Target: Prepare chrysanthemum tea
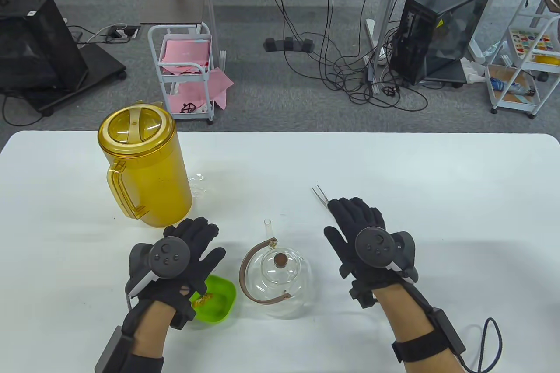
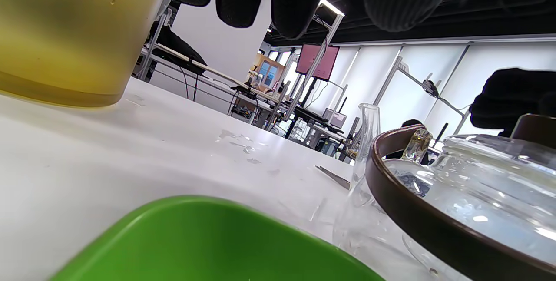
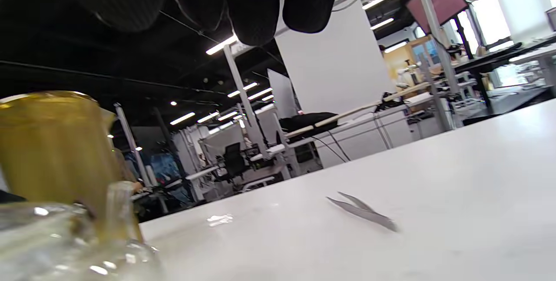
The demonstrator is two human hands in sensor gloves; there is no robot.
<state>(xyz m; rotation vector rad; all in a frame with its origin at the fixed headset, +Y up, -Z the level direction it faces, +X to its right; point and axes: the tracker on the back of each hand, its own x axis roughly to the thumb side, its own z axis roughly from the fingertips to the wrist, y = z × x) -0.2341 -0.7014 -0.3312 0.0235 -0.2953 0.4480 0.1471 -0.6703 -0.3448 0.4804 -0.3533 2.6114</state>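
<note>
Both my hands hover open and empty, my left hand (image 1: pixel 183 255) over the green bowl (image 1: pixel 218 303), my right hand (image 1: pixel 361 233) above the tweezers (image 1: pixel 320 195), ready to pick flowers for the lidded teapot (image 1: pixel 280 279).

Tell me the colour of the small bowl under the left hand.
Bright green; the bowl shows best in the table view, partly under the left hand.

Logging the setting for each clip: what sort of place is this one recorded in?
Most likely an office or lab workspace, not a kitchen. A white table stands on grey carpet, with a PC tower and loose cables on the floor behind it. The wrist views show rows of desks under strip lights.
</note>
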